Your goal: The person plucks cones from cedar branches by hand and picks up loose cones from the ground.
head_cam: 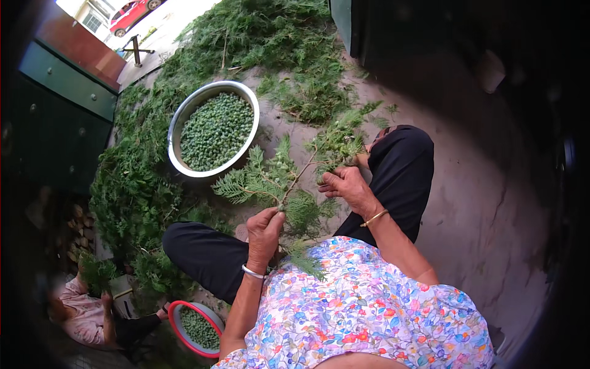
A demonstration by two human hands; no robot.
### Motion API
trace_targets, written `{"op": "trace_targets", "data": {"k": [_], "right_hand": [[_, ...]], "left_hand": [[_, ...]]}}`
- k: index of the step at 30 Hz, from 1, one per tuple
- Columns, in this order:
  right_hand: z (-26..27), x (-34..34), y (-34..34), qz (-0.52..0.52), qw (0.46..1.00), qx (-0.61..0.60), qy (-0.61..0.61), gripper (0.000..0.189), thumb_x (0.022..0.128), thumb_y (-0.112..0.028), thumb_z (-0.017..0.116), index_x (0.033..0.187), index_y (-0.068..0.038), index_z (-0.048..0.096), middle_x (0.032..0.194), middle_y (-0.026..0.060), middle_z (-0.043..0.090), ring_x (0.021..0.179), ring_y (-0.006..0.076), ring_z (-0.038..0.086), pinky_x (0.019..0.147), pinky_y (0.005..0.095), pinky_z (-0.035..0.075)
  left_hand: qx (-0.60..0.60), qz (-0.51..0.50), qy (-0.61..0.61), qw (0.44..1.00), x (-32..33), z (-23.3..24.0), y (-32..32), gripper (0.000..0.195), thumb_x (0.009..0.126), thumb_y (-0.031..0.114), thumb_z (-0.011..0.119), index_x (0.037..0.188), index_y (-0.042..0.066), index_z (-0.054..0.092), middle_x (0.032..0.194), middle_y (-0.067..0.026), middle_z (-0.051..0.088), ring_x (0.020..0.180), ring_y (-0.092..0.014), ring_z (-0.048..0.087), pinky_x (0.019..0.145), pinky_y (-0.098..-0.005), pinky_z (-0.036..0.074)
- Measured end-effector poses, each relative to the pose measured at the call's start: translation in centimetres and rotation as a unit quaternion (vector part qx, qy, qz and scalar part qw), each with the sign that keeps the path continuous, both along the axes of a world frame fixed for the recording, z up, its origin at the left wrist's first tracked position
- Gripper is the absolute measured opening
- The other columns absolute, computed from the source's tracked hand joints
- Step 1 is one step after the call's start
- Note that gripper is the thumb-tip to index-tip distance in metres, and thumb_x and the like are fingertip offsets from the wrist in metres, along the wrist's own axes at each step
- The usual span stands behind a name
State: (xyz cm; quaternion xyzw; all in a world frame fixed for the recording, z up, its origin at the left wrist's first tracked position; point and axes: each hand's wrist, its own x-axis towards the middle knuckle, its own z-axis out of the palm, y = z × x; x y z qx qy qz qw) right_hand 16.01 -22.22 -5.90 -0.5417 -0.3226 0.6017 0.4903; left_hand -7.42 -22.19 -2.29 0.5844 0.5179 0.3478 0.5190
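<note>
My left hand (265,233) pinches the lower stem of a leafy evergreen branch (302,177), which looks like arborvitae, between thumb and fingers. A small green cone (281,207) sits at my thumb tip. The branch forks upward into flat, feathery sprays with small pale cones among them. At its right fork, my right hand (348,187) has its fingers curled against the foliage. Whether a cone is between those fingertips is hidden. Beyond the branch, a metal basin (255,113) holds a heap of green cones (216,131).
Cut evergreen branches (138,184) cover the floor to the left and ahead. At lower left, another person (87,309) holds a sprig beside a red-rimmed basin (173,318) of cones. Dark green doors (69,106) flank the opening. Outside stands a red car (133,14).
</note>
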Motion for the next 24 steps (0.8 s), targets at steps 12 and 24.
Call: {"op": "trace_targets", "data": {"k": [12,24], "right_hand": [[3.8,-2.2,1.2,-0.011,0.995,-0.079,0.061,0.048,0.09,-0.035,0.061,0.098,0.013,0.057,0.089,0.0192,0.064,0.071,0.0227,0.066,0.058,0.0315,0.054],[-0.7,-4.7,0.8,0.031,0.987,0.022,0.154,0.013,0.081,-0.01,0.07,0.083,0.002,0.067,0.075,0.0015,0.064,0.064,0.0058,0.055,0.058,0.0215,0.046]], "left_hand": [[0.431,-0.074,0.301,0.848,1.8,-0.8,0.3,0.015,0.072,0.003,0.063,0.086,0.003,0.056,0.064,-0.0112,0.05,0.059,-0.031,0.05,0.062,-0.0413,0.038],[0.093,-0.011,0.1,0.991,1.7,-0.8,-0.8,0.014,0.076,0.005,0.067,0.088,0.0,0.063,0.067,-0.0129,0.06,0.063,-0.028,0.059,0.056,-0.037,0.045]]}}
